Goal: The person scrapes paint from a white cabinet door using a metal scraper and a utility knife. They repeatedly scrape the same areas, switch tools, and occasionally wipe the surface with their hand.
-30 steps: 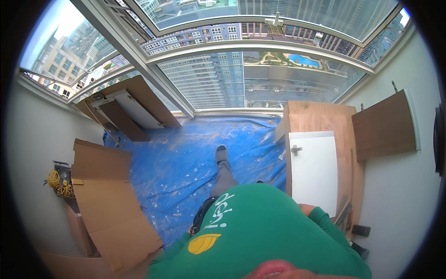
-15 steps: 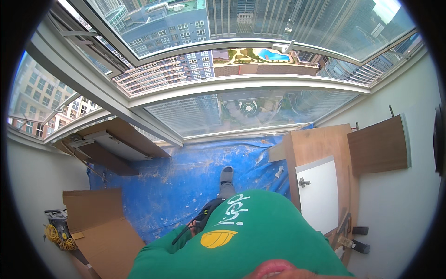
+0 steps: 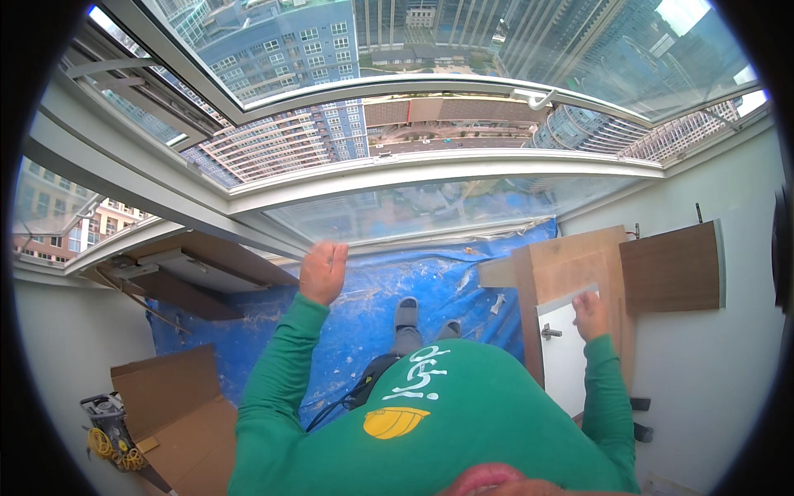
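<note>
My left hand [image 3: 323, 271] is raised in front of the window's lower edge, above the blue sheet. Its fingers are loosely extended, with nothing seen in them. Over on the right, my right hand [image 3: 589, 316] hovers over a white door panel [image 3: 566, 355] with a metal hinge [image 3: 550, 331]. Its fingers are slightly bent and apart, holding nothing visible. Beyond both hands runs the white window sill [image 3: 447, 168], below a tilted-out window sash with a white handle [image 3: 533, 99]. Green sleeves cover both my arms.
Blue plastic sheeting [image 3: 372, 289] covers the floor under my sandalled feet. Brown boards [image 3: 223, 260] lean at the left; a cardboard box [image 3: 165, 388] and a machine with yellow cord [image 3: 112, 430] are nearer. Wooden panels [image 3: 571, 256] and a dark board [image 3: 670, 266] stand right.
Both my hands have come up into view, left toward the window and right over the white panel. The view has shifted, and my second foot now shows.
</note>
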Available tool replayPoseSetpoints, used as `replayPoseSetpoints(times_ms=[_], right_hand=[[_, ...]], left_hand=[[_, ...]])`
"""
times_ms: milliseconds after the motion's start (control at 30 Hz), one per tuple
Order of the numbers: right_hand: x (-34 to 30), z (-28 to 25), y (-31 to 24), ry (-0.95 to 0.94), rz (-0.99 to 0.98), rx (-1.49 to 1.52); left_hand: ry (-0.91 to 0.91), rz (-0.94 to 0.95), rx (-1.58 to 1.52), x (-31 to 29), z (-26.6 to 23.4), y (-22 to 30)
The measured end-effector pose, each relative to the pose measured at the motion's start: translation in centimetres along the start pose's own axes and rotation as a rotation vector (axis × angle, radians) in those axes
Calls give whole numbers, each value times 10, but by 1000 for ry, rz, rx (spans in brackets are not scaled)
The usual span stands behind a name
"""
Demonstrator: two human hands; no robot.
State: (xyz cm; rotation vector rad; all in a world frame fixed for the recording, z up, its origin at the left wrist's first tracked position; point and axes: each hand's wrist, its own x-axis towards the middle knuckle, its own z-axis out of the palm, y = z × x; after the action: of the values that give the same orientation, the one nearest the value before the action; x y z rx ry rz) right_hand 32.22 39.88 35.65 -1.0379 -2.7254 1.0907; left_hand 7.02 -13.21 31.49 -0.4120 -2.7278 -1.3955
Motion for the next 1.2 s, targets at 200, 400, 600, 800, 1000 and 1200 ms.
replayPoseSetpoints(times_ms=[200,400,600,800,1000,1200], right_hand=[[131,26,-150,57,-399,-69],[224,76,-206,408,-822,-392],[265,104,-203,6,-323,-590],[316,120,-185,434,-624,-443],[323,135,-172,422,-497,-400],[312,136,-178,473,-509,-316]], left_hand=[[714,492,272,122,-59,-17],[698,243,333,143,-45,-87],[682,45,412,163,-61,-90],[686,10,551,171,-53,-95],[688,12,552,169,-56,-97],[644,7,540,169,-59,-95]])
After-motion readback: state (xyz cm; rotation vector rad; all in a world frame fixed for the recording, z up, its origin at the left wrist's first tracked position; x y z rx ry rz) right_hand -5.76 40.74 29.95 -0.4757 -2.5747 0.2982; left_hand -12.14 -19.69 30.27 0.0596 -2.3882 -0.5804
